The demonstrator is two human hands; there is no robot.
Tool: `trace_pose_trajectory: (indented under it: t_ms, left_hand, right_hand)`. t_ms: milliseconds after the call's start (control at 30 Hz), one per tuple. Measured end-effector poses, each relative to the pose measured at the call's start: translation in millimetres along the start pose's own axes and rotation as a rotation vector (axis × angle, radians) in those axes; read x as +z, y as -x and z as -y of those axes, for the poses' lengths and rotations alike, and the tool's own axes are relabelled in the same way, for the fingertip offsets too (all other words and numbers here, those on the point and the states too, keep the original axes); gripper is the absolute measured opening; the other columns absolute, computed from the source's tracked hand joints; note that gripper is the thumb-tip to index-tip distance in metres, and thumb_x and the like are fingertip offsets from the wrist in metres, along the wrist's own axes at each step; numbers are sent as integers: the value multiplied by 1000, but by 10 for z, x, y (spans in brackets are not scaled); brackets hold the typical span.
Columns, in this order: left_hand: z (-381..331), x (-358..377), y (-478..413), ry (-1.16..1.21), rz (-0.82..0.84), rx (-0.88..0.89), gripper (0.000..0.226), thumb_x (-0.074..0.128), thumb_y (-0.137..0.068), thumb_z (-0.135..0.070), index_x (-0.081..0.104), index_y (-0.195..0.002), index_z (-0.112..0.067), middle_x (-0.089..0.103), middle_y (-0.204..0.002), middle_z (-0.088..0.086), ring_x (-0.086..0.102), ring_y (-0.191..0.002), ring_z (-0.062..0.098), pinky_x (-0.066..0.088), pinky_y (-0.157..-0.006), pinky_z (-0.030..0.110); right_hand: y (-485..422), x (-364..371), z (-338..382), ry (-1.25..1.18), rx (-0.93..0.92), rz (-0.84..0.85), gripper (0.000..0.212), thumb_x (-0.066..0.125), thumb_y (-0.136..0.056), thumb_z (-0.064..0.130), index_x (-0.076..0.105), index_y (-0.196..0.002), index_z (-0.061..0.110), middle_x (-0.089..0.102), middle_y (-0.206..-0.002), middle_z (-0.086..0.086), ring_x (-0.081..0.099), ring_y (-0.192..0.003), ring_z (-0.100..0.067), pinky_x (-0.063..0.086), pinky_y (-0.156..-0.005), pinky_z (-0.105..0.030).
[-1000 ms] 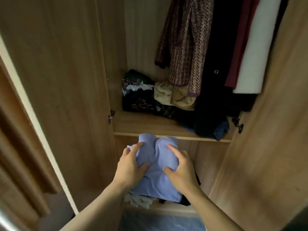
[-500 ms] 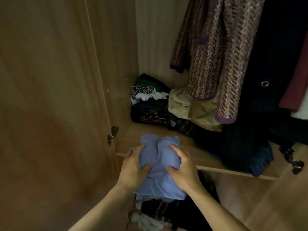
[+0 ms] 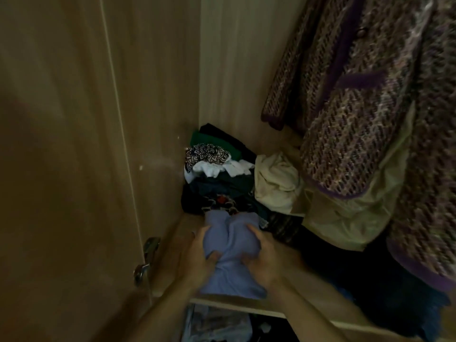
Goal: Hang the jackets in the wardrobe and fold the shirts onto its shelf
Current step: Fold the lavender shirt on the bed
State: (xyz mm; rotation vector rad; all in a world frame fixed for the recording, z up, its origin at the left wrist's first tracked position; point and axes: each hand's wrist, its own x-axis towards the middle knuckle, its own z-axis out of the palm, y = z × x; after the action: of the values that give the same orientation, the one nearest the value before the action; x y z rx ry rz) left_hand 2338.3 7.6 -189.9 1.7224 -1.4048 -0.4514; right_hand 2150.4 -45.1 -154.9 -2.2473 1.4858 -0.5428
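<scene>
I hold the folded light blue cotton shirt (image 3: 232, 245) between both hands over the front of the pale wooden shelf (image 3: 229, 301), towards its left end, with the near edge of the shirt reaching the shelf's front lip. The picture is too blurred to say whether its weight is on the board.

My left hand (image 3: 197, 257) grips its left side, fingers curled over the top of the bundle and the thumb dug into the cloth. My right hand (image 3: 261, 257) does the same on the right side, fingers wrapped over the top and the thumb pressed in close to the other thumb.

At the shelf's back left corner stands a stack of dark folded clothes (image 3: 217, 183), topped with a black-and-white patterned piece. The far end of the shirt touches or nearly touches the foot of that stack. Further right along the shelf sits a crumpled cream garment (image 3: 276, 183). Above the shelf's right part hangs a woven tweed jacket with purple trim (image 3: 357, 134). Just off the shelf's left end, a metal hinge (image 3: 148, 257) is fixed to the wooden wardrobe door (image 3: 61, 169). Under the shelf lies a heap of loose clothes (image 3: 217, 322).
</scene>
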Motion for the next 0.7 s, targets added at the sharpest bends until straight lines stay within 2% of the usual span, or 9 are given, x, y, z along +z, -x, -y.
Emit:
trace_pose_trajectory:
  t_ms: [67, 133, 167, 233, 367, 433, 500, 567, 700]
  left_hand:
    - [139, 40, -160, -20, 17, -19, 60, 63, -92, -22, 38, -145, -12, 39, -133, -4, 37, -117, 8, 24, -85, 4]
    - [260, 60, -264, -205, 79, -138, 61, 61, -90, -32, 41, -144, -13, 47, -140, 7, 48, -122, 20, 35, -96, 21]
    - [317, 74, -304, -365, 103, -198, 62, 57, -91, -36, 39, -145, -12, 45, -145, 14, 47, -128, 28, 38, -103, 30]
    - [377, 118, -311, -556, 122, -169, 68, 40, -94, -45, 27, -153, -13, 23, -159, 15, 30, -141, 33, 26, -116, 39]
    - [379, 369, -403, -666, 142, 97, 62, 25, -105, -46, 11, -157, -16, 3, -165, 3, 3, -152, 24, 5, -123, 39]
    - [503, 516, -463, -725, 258, 134, 61, 17, -107, -46, 2, -158, -17, -9, -165, 0, -10, -152, 21, 0, -123, 39]
    - [785, 629, -455, -711, 329, 128, 70, 0, -99, -59, -5, -157, -20, -18, -163, -2, -15, -151, 19, 0, -123, 38]
    - [1029, 713, -407, -625, 323, 94, 91, -22, -79, -75, -8, -156, -28, -22, -159, -8, -16, -151, 14, 1, -122, 38]
    - [1242, 853, -519, -539, 256, 93, 92, -21, -80, -75, -2, -155, -26, -10, -162, -11, -4, -152, 14, 1, -121, 39]
  right_hand:
    - [-173, 207, -45, -53, 16, 43, 76, 68, -81, 37, 30, -147, 35, 45, -142, 2, 45, -130, -25, 38, -107, -38]
    - [-295, 470, -163, -60, 74, 68, 74, 69, -78, 38, 35, -144, 29, 41, -146, -7, 40, -133, -29, 36, -110, -43]
    - [-327, 593, -239, -6, 113, 73, 70, 68, -81, 35, 38, -143, 24, 37, -148, -12, 36, -135, -32, 33, -112, -45]
    - [-325, 742, -266, 75, 114, 61, 62, 63, -88, 32, 40, -143, 15, 30, -149, -17, 27, -138, -36, 27, -114, -46]
    - [-404, 946, -174, 171, -69, -61, 58, 27, -101, 47, 42, -144, 11, 36, -152, -12, 26, -140, -28, 23, -115, -37]
    - [-486, 1153, -287, 218, -77, 40, 70, 10, -102, 53, 53, -138, 10, 49, -145, -11, 39, -136, -28, 37, -109, -38]
    - [-491, 1432, -502, 240, -64, 82, 74, 13, -100, 62, 50, -140, 12, 48, -146, -13, 45, -135, -31, 49, -99, -46]
    - [-415, 1538, -591, 226, -97, 49, 74, 19, -98, 66, 42, -146, 14, 41, -151, -12, 40, -139, -30, 45, -104, -48]
    - [-566, 1594, -630, 168, -119, 43, 74, 22, -96, 68, 27, -152, 20, 27, -158, -10, 23, -147, -26, 30, -115, -45]
